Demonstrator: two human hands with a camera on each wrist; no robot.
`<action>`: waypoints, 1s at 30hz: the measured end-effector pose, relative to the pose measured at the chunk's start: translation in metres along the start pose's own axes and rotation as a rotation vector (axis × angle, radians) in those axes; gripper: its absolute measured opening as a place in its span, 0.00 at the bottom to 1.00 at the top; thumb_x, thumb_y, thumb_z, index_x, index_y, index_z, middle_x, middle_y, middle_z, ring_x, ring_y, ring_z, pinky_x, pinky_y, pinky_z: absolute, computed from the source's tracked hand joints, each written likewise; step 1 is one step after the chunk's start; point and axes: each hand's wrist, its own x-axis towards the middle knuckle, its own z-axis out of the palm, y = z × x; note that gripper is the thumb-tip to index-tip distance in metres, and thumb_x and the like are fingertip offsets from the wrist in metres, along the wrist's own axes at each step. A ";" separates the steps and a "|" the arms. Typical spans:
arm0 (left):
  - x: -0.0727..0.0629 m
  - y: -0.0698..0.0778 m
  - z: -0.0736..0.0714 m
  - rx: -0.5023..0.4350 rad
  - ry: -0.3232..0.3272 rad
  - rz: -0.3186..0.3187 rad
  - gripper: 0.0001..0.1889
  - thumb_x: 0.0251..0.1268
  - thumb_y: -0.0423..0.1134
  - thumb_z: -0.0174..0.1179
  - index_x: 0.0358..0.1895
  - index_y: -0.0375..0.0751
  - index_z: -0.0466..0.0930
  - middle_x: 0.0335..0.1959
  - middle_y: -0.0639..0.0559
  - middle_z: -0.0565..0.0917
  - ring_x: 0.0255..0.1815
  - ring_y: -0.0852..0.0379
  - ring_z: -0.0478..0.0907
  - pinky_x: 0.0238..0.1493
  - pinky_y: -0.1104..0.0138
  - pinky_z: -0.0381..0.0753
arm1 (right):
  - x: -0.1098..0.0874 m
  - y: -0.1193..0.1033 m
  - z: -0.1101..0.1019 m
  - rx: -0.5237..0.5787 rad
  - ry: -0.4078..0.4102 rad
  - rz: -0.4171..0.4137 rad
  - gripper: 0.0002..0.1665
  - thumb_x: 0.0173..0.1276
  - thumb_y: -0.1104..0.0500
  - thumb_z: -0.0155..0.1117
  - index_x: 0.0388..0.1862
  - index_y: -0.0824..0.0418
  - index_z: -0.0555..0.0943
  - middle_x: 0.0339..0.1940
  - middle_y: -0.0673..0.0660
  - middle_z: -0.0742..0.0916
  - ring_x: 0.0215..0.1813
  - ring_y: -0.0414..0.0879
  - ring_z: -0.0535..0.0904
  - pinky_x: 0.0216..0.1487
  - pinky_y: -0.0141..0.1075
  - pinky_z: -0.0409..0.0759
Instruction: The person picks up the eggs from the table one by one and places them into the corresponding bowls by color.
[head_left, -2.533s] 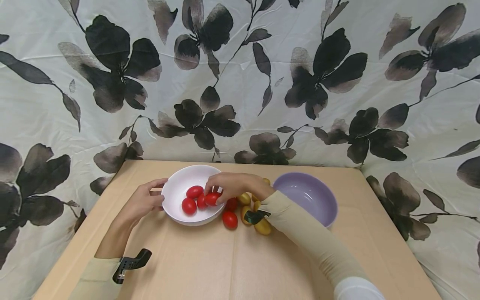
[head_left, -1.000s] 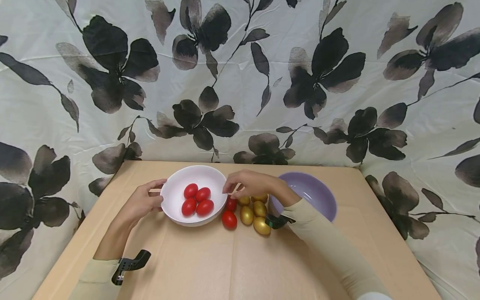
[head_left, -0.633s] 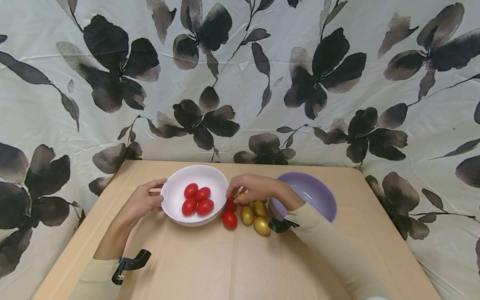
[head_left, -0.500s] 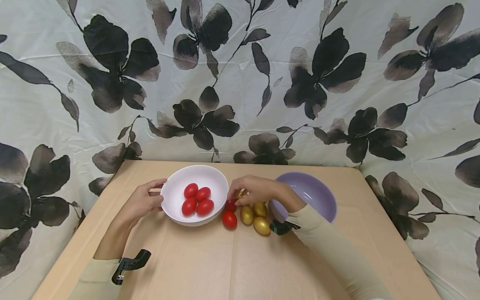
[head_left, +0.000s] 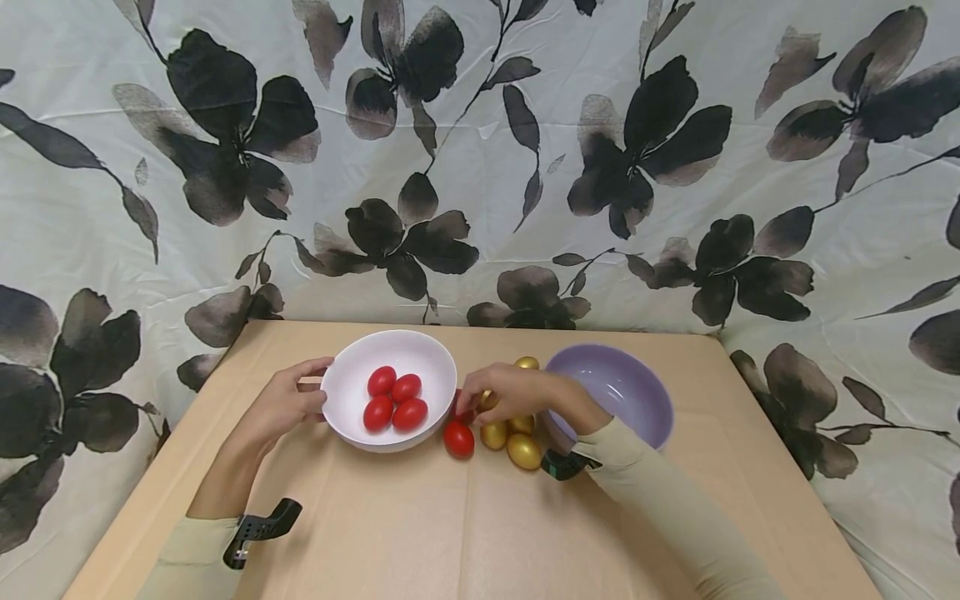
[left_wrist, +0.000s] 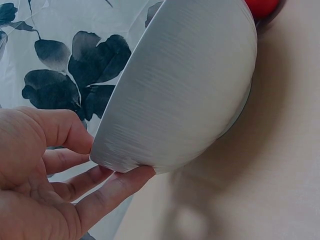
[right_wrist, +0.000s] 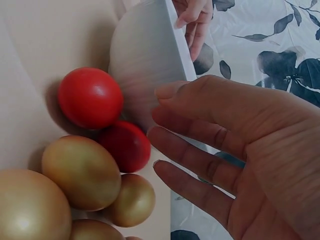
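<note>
My left hand pinches the rim of the white bowl, thumb on the edge and fingers beneath, as the left wrist view shows. Several red eggs lie inside the bowl. Just right of it, a red egg sits on the table, and a second red egg is partly hidden by my right hand in the head view. In the right wrist view that hand's fingers are spread and loosely bent, near the second egg with nothing gripped. Several gold eggs lie beside and under the right hand.
A purple bowl stands at the right, behind my right forearm. The wooden table ends at the back against a floral cloth. Each wrist wears a black strap mount.
My right hand has let go of a red egg inside the white bowl, moved right out of the bowl, then lowered toward the red egg beside it. The left hand stays put.
</note>
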 end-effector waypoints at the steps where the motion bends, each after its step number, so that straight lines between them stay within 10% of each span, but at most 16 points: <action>1: 0.000 0.000 0.000 0.001 0.000 0.000 0.35 0.66 0.25 0.53 0.78 0.32 0.58 0.73 0.29 0.63 0.65 0.30 0.73 0.48 0.52 0.88 | 0.000 0.000 0.001 -0.003 -0.003 0.002 0.16 0.67 0.64 0.71 0.53 0.59 0.86 0.52 0.53 0.87 0.56 0.46 0.84 0.57 0.37 0.85; 10: 0.000 0.000 -0.001 -0.007 -0.002 0.001 0.35 0.66 0.25 0.52 0.78 0.31 0.57 0.73 0.29 0.63 0.64 0.31 0.73 0.47 0.53 0.89 | 0.003 -0.001 0.007 -0.002 -0.027 -0.019 0.15 0.67 0.67 0.69 0.52 0.64 0.85 0.54 0.59 0.86 0.56 0.55 0.84 0.59 0.44 0.84; 30: 0.000 0.000 -0.001 0.000 -0.008 -0.001 0.35 0.67 0.26 0.53 0.78 0.32 0.57 0.73 0.29 0.63 0.63 0.31 0.75 0.47 0.52 0.88 | 0.011 -0.002 0.018 -0.027 -0.052 0.038 0.16 0.68 0.64 0.69 0.54 0.59 0.86 0.52 0.48 0.87 0.52 0.38 0.82 0.60 0.37 0.83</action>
